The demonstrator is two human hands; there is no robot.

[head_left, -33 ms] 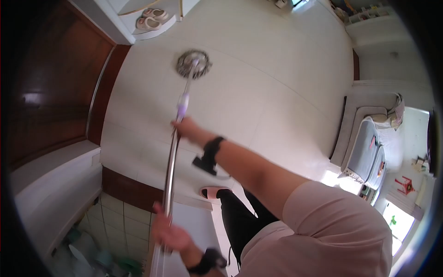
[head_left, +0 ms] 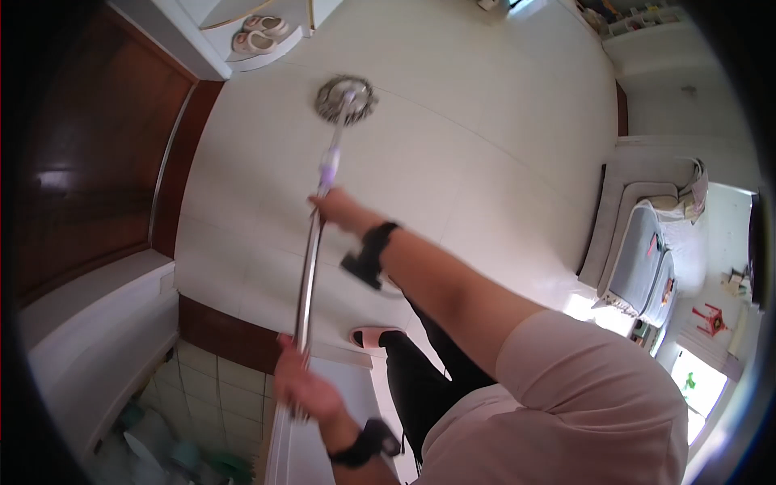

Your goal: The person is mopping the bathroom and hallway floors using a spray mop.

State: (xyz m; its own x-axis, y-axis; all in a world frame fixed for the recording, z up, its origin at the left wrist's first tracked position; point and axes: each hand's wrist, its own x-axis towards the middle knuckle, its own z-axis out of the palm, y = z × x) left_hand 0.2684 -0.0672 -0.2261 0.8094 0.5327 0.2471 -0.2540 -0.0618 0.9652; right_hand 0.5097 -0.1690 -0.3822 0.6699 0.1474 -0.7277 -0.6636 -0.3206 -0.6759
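Corner shelf (head_left: 289, 47) holds shoes (head_left: 255, 43); hands (head_left: 341, 210) (head_left: 309, 390) grip mop (head_left: 310, 271).

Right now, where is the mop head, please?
In the head view, the mop head is near the top, slightly left of centre, at the far end of the silver pole, right of and below the beige shoes.

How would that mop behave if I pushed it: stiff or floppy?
The pole is probably stiff: it looks straight and metallic between the right hand and left hand. The round mop head is likely floppy at its rim, which looks shaggy, though blurred. Stood up alone, so long and thin a pole would probably topple.
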